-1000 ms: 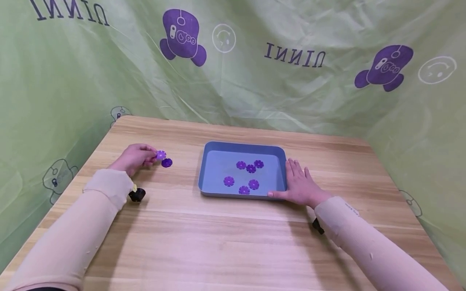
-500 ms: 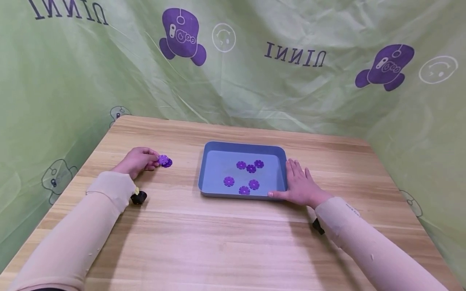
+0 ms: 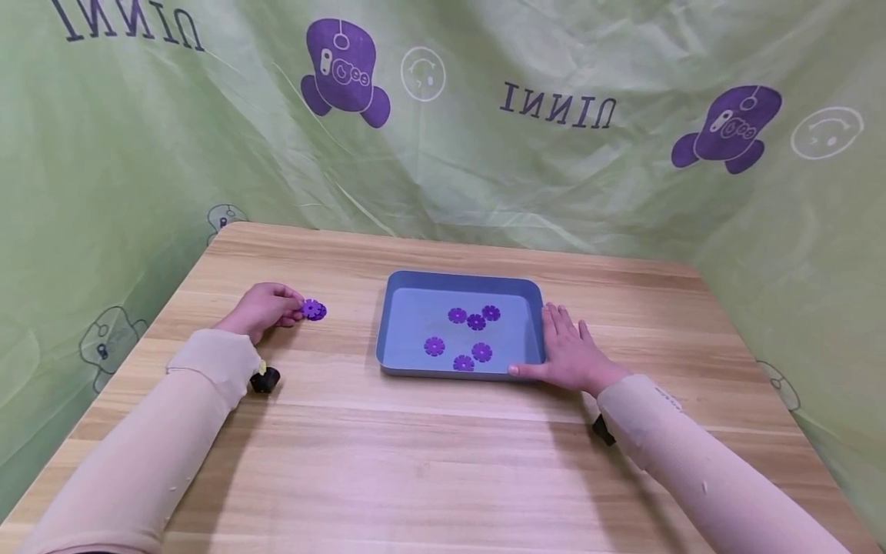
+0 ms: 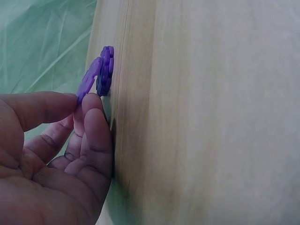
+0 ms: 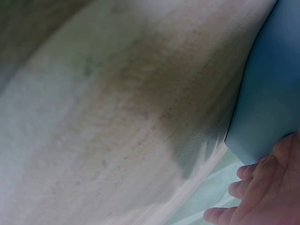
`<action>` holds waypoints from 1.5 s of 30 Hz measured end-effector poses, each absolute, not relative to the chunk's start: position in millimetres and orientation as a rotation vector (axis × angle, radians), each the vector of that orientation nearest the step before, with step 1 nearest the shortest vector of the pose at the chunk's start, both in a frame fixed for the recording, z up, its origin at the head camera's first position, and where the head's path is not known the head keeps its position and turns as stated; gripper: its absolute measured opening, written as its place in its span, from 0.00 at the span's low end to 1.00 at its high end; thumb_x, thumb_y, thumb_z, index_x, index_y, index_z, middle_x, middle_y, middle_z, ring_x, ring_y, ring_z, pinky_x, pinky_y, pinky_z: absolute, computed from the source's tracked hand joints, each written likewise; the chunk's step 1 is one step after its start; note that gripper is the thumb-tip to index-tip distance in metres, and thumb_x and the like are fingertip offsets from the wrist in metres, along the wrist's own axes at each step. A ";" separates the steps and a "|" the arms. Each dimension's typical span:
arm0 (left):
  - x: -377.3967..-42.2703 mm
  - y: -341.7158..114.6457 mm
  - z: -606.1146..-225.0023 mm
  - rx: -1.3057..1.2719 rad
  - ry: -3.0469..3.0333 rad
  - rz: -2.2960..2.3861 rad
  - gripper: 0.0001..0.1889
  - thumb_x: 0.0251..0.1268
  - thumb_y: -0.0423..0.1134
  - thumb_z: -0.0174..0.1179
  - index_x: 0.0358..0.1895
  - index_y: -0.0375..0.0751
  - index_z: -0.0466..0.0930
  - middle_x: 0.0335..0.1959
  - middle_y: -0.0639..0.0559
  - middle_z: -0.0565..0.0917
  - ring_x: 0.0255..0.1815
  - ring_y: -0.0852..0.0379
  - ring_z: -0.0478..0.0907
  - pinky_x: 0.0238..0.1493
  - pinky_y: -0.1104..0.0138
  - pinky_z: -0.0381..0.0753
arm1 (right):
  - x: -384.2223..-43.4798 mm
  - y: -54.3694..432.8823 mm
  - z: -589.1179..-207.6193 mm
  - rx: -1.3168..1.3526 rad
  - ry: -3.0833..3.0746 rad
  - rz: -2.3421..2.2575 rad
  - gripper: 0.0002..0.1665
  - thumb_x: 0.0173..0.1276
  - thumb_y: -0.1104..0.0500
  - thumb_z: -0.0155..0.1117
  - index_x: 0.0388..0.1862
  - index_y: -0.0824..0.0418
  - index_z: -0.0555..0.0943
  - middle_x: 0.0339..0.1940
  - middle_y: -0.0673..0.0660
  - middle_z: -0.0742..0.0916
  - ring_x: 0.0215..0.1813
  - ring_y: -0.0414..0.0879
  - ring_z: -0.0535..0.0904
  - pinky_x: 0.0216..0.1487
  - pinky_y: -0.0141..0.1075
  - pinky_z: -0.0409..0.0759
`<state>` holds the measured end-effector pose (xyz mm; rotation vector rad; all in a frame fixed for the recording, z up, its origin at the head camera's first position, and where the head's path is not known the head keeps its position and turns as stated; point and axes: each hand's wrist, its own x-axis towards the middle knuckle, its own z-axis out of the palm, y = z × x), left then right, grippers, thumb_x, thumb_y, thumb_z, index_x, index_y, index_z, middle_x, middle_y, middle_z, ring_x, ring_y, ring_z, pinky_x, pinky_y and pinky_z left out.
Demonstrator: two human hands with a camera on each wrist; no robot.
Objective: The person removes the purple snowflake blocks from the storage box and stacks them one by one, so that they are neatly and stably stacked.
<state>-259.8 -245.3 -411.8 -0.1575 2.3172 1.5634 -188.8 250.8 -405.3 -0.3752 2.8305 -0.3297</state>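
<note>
My left hand (image 3: pixel 265 309) pinches a purple flower-shaped disc (image 3: pixel 311 308) between thumb and fingers at the left of the table. In the left wrist view this disc (image 4: pixel 87 80) slants against a darker pair of stacked purple discs (image 4: pixel 106 70) on the tabletop. Spread along the right side of a blue-grey tray (image 3: pixel 384 323), my right hand (image 3: pixel 573 354) has its thumb across the front corner. Several more purple flower-shaped discs (image 3: pixel 476 322) lie flat inside that tray. The right wrist view catches the straight fingers and palm (image 5: pixel 272 187) beside the tray's blue wall (image 5: pixel 267 103).
The wood-grain table (image 3: pixel 388 462) carries the tray near its middle. A green printed curtain (image 3: pixel 457 169) hangs behind the table and along both sides. Black wrist-camera pieces (image 3: pixel 265 379) stick out below the sleeves.
My left hand has come slightly toward me and right, bringing its disc from above-left of the dark one to overlap it. The right hand and the tray stay put.
</note>
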 end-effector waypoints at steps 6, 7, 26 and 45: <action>-259.0 -244.4 -411.7 -0.158 2.348 1.541 0.11 0.78 0.27 0.49 0.53 0.19 0.72 0.32 0.51 0.80 0.30 0.65 0.77 0.33 0.74 0.83 | -188.9 250.2 -404.4 -0.377 2.832 -0.343 0.78 0.62 0.23 0.64 0.80 0.80 0.40 0.82 0.77 0.46 0.82 0.71 0.38 0.77 0.68 0.37; -259.0 -244.4 -411.9 -0.158 2.351 1.538 0.11 0.78 0.27 0.49 0.53 0.19 0.72 0.32 0.51 0.80 0.30 0.65 0.77 0.34 0.74 0.83 | -188.9 250.1 -404.1 -0.375 2.830 -0.345 0.78 0.62 0.23 0.64 0.80 0.80 0.40 0.82 0.77 0.46 0.82 0.71 0.38 0.77 0.68 0.37; -261.4 -242.7 -410.3 -0.177 2.362 1.451 0.15 0.81 0.28 0.46 0.59 0.18 0.71 0.42 0.43 0.80 0.34 0.62 0.78 0.38 0.72 0.84 | -189.7 250.9 -405.2 -0.367 2.818 -0.353 0.78 0.62 0.23 0.64 0.80 0.80 0.40 0.82 0.77 0.47 0.82 0.72 0.40 0.77 0.68 0.39; -261.0 -235.3 -403.5 -0.141 2.384 1.395 0.15 0.79 0.27 0.47 0.58 0.15 0.71 0.37 0.44 0.81 0.32 0.62 0.78 0.36 0.72 0.85 | -190.1 255.1 -408.6 -0.364 2.817 -0.390 0.79 0.61 0.23 0.64 0.80 0.80 0.40 0.82 0.77 0.47 0.82 0.72 0.40 0.77 0.69 0.40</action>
